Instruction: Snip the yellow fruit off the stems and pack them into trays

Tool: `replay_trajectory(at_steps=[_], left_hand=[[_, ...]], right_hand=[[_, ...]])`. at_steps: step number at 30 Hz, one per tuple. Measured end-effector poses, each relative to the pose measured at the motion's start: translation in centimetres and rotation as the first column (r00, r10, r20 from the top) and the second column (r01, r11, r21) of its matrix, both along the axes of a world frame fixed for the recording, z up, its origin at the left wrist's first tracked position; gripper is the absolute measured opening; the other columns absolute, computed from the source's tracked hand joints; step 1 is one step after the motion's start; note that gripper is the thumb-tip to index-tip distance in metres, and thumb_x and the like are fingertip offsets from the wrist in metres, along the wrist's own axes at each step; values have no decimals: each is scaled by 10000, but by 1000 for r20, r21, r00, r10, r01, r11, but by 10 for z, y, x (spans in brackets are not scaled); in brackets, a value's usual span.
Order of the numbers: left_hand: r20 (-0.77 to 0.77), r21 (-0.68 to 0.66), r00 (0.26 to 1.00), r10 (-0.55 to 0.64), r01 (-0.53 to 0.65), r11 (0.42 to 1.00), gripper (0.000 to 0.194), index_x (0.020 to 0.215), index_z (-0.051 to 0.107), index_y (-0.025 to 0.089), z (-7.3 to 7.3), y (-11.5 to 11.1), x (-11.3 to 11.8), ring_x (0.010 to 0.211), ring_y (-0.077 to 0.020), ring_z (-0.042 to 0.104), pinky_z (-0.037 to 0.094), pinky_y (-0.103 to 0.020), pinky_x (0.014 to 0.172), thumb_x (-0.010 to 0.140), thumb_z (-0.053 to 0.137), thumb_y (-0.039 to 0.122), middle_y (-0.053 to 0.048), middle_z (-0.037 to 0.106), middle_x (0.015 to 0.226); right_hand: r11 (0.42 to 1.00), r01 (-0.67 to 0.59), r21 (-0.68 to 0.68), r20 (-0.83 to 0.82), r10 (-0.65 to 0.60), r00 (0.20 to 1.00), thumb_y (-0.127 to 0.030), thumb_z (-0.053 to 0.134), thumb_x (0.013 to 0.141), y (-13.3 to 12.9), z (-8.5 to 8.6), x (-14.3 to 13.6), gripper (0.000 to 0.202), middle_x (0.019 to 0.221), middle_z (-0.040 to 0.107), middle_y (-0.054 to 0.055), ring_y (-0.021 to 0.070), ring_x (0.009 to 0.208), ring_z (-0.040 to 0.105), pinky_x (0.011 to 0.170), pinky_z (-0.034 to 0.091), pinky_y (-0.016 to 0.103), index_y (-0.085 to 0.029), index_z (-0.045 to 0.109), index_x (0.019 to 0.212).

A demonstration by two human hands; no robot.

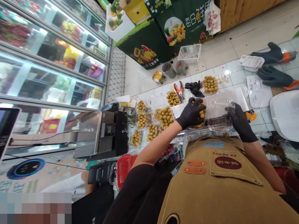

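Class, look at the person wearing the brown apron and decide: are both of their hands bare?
No, the left hand and right hand both wear black gloves.

The clear box point(220, 113) is shiny plastic, the apron point(203, 189) is dull cloth, the tabletop point(230, 81) looks smooth, and the brown board point(243, 12) looks like wood.

Yellow fruit point(202, 113), touched by left hand point(191, 112); clear plastic shell point(219, 114), held by right hand point(239, 119); pliers point(181, 89), laid beyond left hand.

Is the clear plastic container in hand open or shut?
Open: its clear lid, in the black-gloved right hand, sits beside yellow fruit.
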State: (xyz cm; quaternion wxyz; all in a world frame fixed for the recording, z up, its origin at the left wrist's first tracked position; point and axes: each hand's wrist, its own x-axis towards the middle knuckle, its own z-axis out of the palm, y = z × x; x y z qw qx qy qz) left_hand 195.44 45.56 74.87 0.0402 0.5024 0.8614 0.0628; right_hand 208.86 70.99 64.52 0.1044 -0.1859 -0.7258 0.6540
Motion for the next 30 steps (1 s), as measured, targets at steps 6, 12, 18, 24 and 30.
replay_trajectory(at_steps=[6,12,18,24,30], left_hand=[[-8,37,999,-51,51,998,317,1175,743,193,-4,-1,3,1307,-385,560,516,-588,1150,872,774,280,-184,652,1374],[31,72,999,-18,16,997,204,1151,752,195,-7,-2,12,1266,-333,608,596,-484,1053,951,716,214,-170,642,1386],[108,207,988,112,-132,969,62,993,736,206,-12,-4,13,1089,-262,682,622,-407,964,976,679,222,-127,688,1245],[139,427,938,317,-346,836,56,891,683,221,-12,1,12,981,-224,688,631,-380,904,890,736,236,-74,691,1117],[91,575,909,407,-382,724,135,830,610,220,9,22,14,934,-196,676,618,-362,895,908,719,207,-48,675,1021]], right_hand=[[999,37,-11,45,-36,998,-473,668,925,-7,8,2,547,1312,801,110,333,1189,777,1164,607,658,-288,655,1440],[999,3,-35,58,-1,998,-467,695,903,-10,14,0,553,1320,800,110,346,1234,759,1199,571,682,-276,674,1421],[998,31,-58,-1,-31,1000,-483,701,913,-12,12,4,613,1323,800,114,325,1208,768,1170,607,633,-279,634,1487],[997,42,-66,-32,-44,999,-517,707,944,-12,10,9,640,1301,805,121,318,1182,777,1125,632,614,-283,622,1533],[996,16,-89,-13,-17,1000,-574,710,952,-16,7,13,702,1315,802,118,320,1162,783,1109,642,612,-298,592,1587]])
